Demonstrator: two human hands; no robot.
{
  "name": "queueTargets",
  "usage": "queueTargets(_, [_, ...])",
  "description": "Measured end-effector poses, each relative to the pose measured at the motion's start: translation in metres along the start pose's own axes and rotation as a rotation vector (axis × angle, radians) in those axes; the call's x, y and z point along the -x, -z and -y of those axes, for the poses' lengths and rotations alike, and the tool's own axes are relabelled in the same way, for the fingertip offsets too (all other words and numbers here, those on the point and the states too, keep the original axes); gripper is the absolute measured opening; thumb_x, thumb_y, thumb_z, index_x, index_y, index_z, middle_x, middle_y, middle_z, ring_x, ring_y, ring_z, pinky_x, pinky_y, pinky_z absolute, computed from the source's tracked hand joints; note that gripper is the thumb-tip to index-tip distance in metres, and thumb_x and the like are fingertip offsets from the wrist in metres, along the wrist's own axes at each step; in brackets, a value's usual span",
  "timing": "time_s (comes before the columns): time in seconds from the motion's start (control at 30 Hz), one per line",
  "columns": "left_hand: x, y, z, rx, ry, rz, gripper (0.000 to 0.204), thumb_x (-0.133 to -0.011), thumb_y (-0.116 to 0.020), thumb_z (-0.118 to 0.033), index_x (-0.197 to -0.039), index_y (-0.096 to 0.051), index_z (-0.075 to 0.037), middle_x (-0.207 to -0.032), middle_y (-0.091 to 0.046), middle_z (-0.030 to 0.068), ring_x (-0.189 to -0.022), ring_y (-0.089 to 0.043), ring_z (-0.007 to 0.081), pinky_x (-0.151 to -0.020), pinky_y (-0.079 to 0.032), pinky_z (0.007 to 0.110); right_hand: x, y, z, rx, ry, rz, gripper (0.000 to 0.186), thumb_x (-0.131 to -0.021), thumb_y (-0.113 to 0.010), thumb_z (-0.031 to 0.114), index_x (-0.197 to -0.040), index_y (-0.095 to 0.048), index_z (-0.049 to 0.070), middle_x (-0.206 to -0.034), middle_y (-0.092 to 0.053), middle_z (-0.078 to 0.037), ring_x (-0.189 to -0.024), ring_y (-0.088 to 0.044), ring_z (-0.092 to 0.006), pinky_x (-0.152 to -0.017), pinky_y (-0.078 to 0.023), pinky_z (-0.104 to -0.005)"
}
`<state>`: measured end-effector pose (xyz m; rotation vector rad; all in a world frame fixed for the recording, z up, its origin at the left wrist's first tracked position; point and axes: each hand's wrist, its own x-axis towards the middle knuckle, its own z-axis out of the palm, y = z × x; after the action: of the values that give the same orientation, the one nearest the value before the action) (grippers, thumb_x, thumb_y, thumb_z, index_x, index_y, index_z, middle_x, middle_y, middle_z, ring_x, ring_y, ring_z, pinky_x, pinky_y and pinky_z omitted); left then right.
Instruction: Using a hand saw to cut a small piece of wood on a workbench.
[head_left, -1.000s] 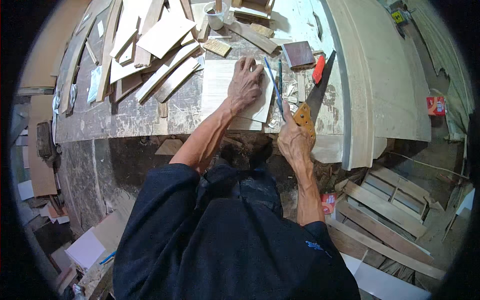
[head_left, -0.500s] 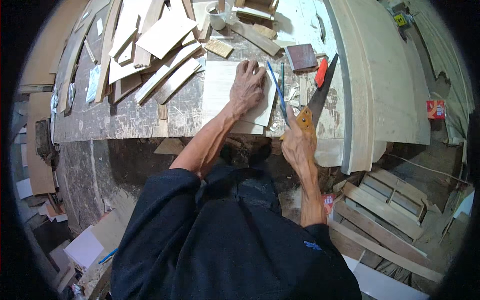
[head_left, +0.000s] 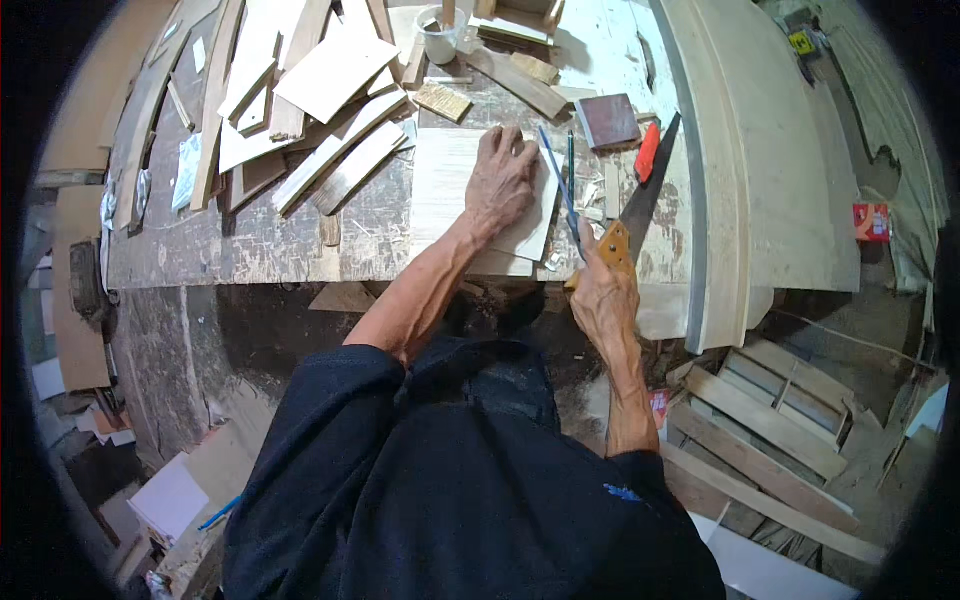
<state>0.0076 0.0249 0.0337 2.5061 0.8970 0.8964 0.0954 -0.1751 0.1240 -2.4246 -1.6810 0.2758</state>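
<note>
My left hand (head_left: 502, 185) rests on a pale wooden board (head_left: 440, 185) near the bench's front edge, fingers bent and pressing down on it. A second pale piece shows partly under the board's front edge. Beside the board's right edge, my right hand (head_left: 606, 298) grips a slim blue tool (head_left: 557, 165) that points away from me; its grip is hidden in my fingers. A dark green pencil-like stick (head_left: 571, 165) lies close to it. Just beyond my right hand is a handsaw (head_left: 645, 200) with a yellow handle, partly covered by the hand. A red-orange object (head_left: 647, 152) lies on its blade.
Stacked wood offcuts (head_left: 335, 85) cover the bench's left side. A plastic cup (head_left: 440, 42) and a small wooden box (head_left: 515, 20) stand at the back. A dark red-brown block (head_left: 608, 120) lies right of the board. A long panel (head_left: 740, 200) borders the right side.
The whole view has shifted slightly. Both hands stay in nearly the same places, the left on the board and the right on the slim blue tool.
</note>
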Motion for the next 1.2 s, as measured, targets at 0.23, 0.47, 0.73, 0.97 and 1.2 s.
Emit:
queueTargets(0.23, [0.0,0.004,-0.003,0.0,0.017,0.03,0.043,-0.073,-0.059,-0.004,-0.116,-0.054,-0.01,-0.118,-0.047,0.0168,-0.115,-0.041,0.042,-0.1,-0.037,0.047,-0.01,-0.002,-0.005,0.014,0.021,0.038,0.068,-0.087,-0.054,0.006,-0.151,-0.032,0.016,-0.076,-0.062,-0.011,-0.073,-0.061,-0.0273,-0.066,-0.047,-0.0376])
queueTargets(0.47, [0.0,0.001,-0.001,-0.009,0.003,0.044,0.045,-0.072,-0.06,-0.006,-0.116,-0.053,-0.009,-0.118,-0.046,0.0192,-0.116,-0.04,0.0425,-0.102,-0.035,0.049,-0.02,-0.018,-0.011,-0.257,-0.104,0.098,0.068,-0.085,-0.053,0.004,-0.149,-0.037,0.019,-0.076,-0.061,-0.015,-0.067,-0.06,-0.0318,-0.06,-0.046,-0.0407])
queueTargets(0.73, [-0.002,0.006,-0.009,0.007,0.004,0.077,0.044,-0.072,-0.061,-0.006,-0.115,-0.054,-0.01,-0.118,-0.047,0.0176,-0.116,-0.04,0.0416,-0.102,-0.036,0.048,-0.014,-0.003,0.006,-0.139,-0.096,0.023,0.062,-0.088,-0.053,0.008,-0.148,-0.039,0.019,-0.065,-0.058,-0.015,-0.057,-0.055,-0.0359,-0.06,-0.046,-0.0434])
queueTargets(0.97, [-0.004,0.002,-0.007,0.058,-0.004,-0.009,0.039,-0.07,-0.06,-0.008,-0.109,-0.056,-0.007,-0.113,-0.049,0.0176,-0.111,-0.043,0.0395,-0.1,-0.035,0.046,-0.017,-0.001,0.007,-0.138,-0.137,0.091,0.065,-0.087,-0.054,0.008,-0.149,-0.037,0.019,-0.072,-0.061,-0.016,-0.065,-0.058,-0.0324,-0.063,-0.045,-0.0441])
queueTargets(1.2, [-0.002,0.001,-0.004,0.015,-0.037,0.002,0.039,-0.072,-0.059,-0.01,-0.111,-0.057,-0.008,-0.113,-0.05,0.0188,-0.113,-0.042,0.0404,-0.102,-0.034,0.046,-0.031,-0.02,0.001,-0.1,-0.221,0.236,0.061,-0.088,-0.057,0.009,-0.147,-0.042,0.016,-0.084,-0.06,-0.018,-0.073,-0.059,-0.0315,-0.072,-0.048,-0.0429])
